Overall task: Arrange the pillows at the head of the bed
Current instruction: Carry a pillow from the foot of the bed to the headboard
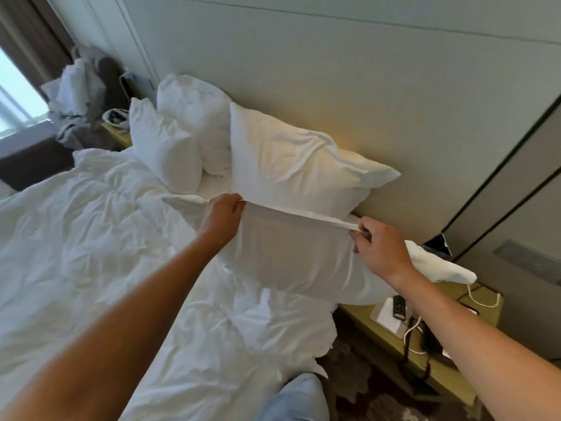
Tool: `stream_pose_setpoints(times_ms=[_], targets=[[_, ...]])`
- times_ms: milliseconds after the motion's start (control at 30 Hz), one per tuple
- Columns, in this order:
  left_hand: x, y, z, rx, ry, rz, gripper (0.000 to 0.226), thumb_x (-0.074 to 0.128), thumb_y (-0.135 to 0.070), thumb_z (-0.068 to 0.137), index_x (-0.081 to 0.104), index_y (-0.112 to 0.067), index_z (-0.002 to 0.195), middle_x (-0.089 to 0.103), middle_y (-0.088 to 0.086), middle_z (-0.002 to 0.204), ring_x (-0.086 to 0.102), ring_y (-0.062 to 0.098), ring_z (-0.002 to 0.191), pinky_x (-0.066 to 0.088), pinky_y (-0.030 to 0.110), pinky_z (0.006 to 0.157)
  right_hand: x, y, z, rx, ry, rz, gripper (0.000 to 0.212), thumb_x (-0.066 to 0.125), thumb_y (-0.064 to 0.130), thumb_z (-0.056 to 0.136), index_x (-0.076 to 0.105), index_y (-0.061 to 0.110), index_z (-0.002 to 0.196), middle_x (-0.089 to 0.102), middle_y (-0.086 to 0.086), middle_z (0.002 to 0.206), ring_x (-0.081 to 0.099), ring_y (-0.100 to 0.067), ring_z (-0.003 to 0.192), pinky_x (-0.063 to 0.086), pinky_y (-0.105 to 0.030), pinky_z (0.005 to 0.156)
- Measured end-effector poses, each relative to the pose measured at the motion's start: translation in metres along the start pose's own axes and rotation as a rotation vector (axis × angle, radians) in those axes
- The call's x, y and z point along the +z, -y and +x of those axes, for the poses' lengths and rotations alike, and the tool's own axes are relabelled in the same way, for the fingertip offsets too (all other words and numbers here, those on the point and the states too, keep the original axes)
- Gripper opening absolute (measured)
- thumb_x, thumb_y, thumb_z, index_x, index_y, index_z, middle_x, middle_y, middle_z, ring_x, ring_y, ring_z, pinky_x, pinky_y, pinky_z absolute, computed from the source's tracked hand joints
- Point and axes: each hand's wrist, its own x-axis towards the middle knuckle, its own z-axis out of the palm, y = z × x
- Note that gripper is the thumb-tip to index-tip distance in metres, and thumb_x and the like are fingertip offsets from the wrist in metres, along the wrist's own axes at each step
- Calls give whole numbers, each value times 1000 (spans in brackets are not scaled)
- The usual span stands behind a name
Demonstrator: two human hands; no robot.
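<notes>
I hold a white pillow (pixel 291 256) by its top edge, lifted just above the bed near the headboard (pixel 349 86). My left hand (pixel 220 218) pinches the edge toward its left end, and my right hand (pixel 384 249) pinches it toward the right. Behind it a large white pillow (pixel 297 165) leans against the headboard. Two more white pillows stand further left: one (pixel 165 145) in front, another (pixel 194 107) behind it against the headboard.
A rumpled white duvet (pixel 91 238) covers the bed. A yellow-green nightstand (pixel 425 347) at the right holds a remote control (pixel 399 306), papers and white cables. A second nightstand (pixel 117 133) and a chair piled with laundry (pixel 79 95) stand at the far left.
</notes>
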Motion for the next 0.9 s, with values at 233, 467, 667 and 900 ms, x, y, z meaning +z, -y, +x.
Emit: stream_pose_setpoints(times_ms=[233,467,667,900], targets=[[51,5,116,101,124,-44,33,52,-17,103,64,-4,75,66,13,75,60,29,71,39,33,66,11,-11,63,148,-17,-44,35,66,21,102,51,18,70,71,1,64,72,-20,67,61,-45,73],[96,60,180,66,281,10,33,50,-20,104,69,-3,84,67,14,83,62,30,80,50,39,72,72,-20,115,277,77,-111,36,66,28,102,55,13,71,71,-6,68,67,-25,65,59,-50,68],[126,117,202,27,379,82,32,46,-25,105,72,-11,92,70,7,89,65,28,85,49,37,71,136,-24,141,386,195,-110,40,66,28,103,51,3,75,69,-17,71,70,-36,73,58,-51,69],[122,149,247,28,366,34,33,47,-24,105,67,-9,84,70,9,83,64,29,81,55,45,77,163,-9,181,373,176,-96,37,66,31,103,56,8,75,72,-3,67,69,-11,65,56,-35,63]])
